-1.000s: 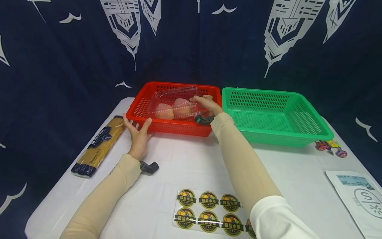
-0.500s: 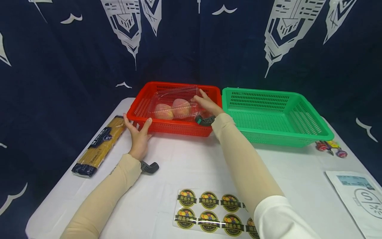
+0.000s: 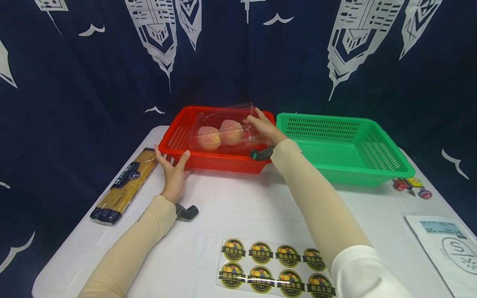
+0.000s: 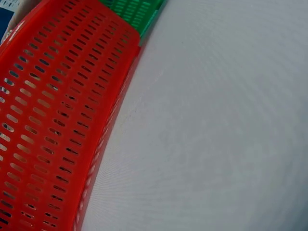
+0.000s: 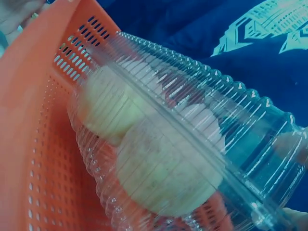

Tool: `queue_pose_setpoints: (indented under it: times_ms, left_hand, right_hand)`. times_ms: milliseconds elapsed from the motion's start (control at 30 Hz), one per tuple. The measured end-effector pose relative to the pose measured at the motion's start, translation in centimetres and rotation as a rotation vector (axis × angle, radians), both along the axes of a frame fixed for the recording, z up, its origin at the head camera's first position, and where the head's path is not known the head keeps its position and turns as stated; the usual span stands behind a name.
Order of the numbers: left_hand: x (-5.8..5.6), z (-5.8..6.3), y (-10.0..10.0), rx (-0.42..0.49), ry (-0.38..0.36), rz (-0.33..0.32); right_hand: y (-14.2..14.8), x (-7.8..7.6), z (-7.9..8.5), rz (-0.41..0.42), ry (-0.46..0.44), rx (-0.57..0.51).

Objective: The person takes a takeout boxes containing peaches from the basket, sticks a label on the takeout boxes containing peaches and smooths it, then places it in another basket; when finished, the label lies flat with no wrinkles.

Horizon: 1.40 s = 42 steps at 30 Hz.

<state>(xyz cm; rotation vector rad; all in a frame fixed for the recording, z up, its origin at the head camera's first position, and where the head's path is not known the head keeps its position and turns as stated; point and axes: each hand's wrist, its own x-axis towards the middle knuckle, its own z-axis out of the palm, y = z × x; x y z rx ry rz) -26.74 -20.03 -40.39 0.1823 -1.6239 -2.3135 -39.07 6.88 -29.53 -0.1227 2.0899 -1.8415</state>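
Observation:
A clear plastic clamshell box [image 3: 238, 111] with two peaches [image 3: 231, 132] inside sits tilted within the red basket [image 3: 223, 164], its right end raised to the rim's height. My right hand [image 3: 266, 128] grips that right end, fingers bent round it. In the right wrist view, ridged walls of the box cross in front of the peaches [image 5: 168, 168], and part of the hand shows at the right edge. My left hand [image 3: 173, 178] touches the basket's front left corner, thumb and forefinger spread along its rim; its other fingers are mostly hidden.
A green basket [image 3: 354, 174] stands right of the red one. A spaghetti pack [image 3: 126, 182] lies at left. Fruit stickers [image 3: 261, 265] lie on a sheet near the front. Lollipops [image 3: 411, 186] and a white pouch [image 3: 443, 244] are at right. A dark curtain hangs behind.
The box with the peaches has risen and shifted slightly right along with my right hand, whose grip is now on its end. My left hand stays at the basket corner.

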Motion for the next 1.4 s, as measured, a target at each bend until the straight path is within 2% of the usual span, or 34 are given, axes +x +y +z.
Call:
queue_pose_setpoints:
  times_ms: [233, 633, 867, 1233, 1400]
  left_hand:
    - [0.0, -0.1, 0.0, -0.006, -0.003, -0.003]
    - [0.0, -0.2, 0.1, -0.003, -0.009, -0.007]
    - [0.0, 0.0, 0.0, 0.007, 0.003, -0.012]
    - [0.1, 0.2, 0.0, 0.004, -0.032, -0.004]
    - [0.1, 0.3, 0.0, 0.009, -0.030, -0.001]
  right_hand:
    - [1.9, 0.3, 1.7, 0.022, 0.019, 0.010]
    - [7.1, 0.6, 3.3, 0.046, -0.037, -0.017]
    - [10.4, 1.6, 3.5, 0.092, -0.056, -0.099]
    - [14.3, 3.8, 3.1, 0.087, -0.090, -0.159]
    - [15.5, 4.8, 2.9, 0.095, -0.054, -0.142]
